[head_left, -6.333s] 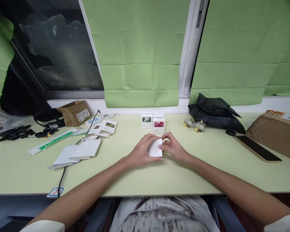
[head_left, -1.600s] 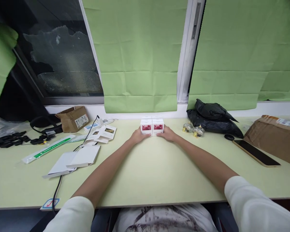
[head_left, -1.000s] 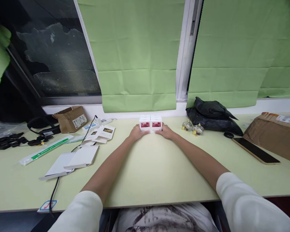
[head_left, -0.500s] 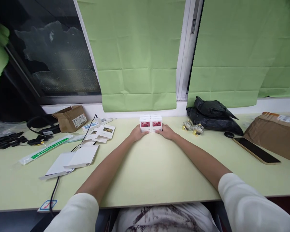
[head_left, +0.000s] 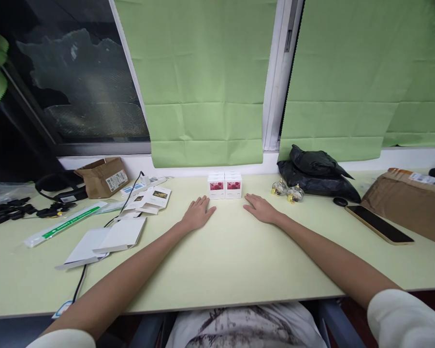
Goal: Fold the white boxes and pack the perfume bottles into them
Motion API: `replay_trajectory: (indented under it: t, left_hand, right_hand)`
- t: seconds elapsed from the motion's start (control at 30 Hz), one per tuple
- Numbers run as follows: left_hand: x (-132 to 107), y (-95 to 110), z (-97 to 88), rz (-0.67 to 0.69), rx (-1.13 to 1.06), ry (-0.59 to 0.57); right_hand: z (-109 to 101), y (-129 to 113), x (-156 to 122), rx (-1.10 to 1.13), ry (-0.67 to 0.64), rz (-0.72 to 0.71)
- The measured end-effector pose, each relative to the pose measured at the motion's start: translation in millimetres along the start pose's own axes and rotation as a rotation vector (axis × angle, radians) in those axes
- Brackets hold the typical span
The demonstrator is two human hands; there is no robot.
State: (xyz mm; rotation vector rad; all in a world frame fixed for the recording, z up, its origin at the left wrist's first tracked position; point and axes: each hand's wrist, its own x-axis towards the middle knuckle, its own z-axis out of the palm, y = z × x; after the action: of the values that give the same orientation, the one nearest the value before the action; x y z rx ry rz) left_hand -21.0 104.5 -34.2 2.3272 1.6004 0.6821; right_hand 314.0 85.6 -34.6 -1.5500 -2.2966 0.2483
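Observation:
Small white boxes with red-and-pink pictures on their fronts stand in a tight block at the middle back of the table; the front left box point(head_left: 216, 187) and front right box point(head_left: 233, 187) touch side by side, with more behind them. My left hand point(head_left: 196, 213) lies flat on the tabletop just left of the block, fingers stretched and apart from it. On the other side, my right hand point(head_left: 261, 209) rests palm down with fingers extended, close to the boxes but not touching. Both hands are open and hold nothing.
Flattened white cartons point(head_left: 121, 235) and a black cable lie at left, near a brown cardboard box point(head_left: 102, 178). Two clear ornaments with gold parts point(head_left: 295, 194), a black plastic bag point(head_left: 317, 181), a phone point(head_left: 380, 224) and a larger cardboard parcel point(head_left: 409, 205) are at right.
Both hands have let go of the block of boxes and drawn outward and back toward me, flattening onto the table. The boxes stay in place.

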Motion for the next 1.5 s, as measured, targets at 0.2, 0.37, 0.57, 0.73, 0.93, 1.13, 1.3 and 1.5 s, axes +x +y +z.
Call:
replay_trajectory:
  t: [0.2,0.37,0.57,0.73,0.93,1.13,1.3,1.5]
  left_hand:
    - [-19.1,6.0,-13.5,0.093,0.083,-0.014]
    - [-19.1,4.5,-20.0,0.112,0.056,-0.038]
    - [-22.3,2.6,-28.9,0.116,0.06,-0.121]
    - [-22.3,0.5,-33.5,0.13,0.095,-0.169]
    - [-21.3,-1.0,-32.2,0.129,0.101,-0.171]
    - [-21.5,0.1,-32.6,0.128,0.099,-0.16]
    - [-20.7,0.1,-32.6,0.135,0.099,-0.152]
    - [-19.2,-4.2,-29.5,0.163,0.08,-0.124]
  right_hand:
    - [-5.0,0.9,-9.3,-0.044,0.003,-0.03]
    - [-10.4,1.5,-10.0,-0.098,0.024,-0.082]
    - [-25.5,7.5,-10.3,-0.22,0.177,-0.009]
    - [-47.1,22.4,-12.6,-0.338,0.453,0.211]
    - [-55.5,48.0,-16.6,-0.559,0.689,0.382]
    - [-56.7,60.5,-12.7,-0.598,0.597,0.401]
    - [-58.5,62.4,-10.9,-0.575,0.598,0.398]
    - [-66.9,48.1,-8.1,-0.533,0.598,0.336]
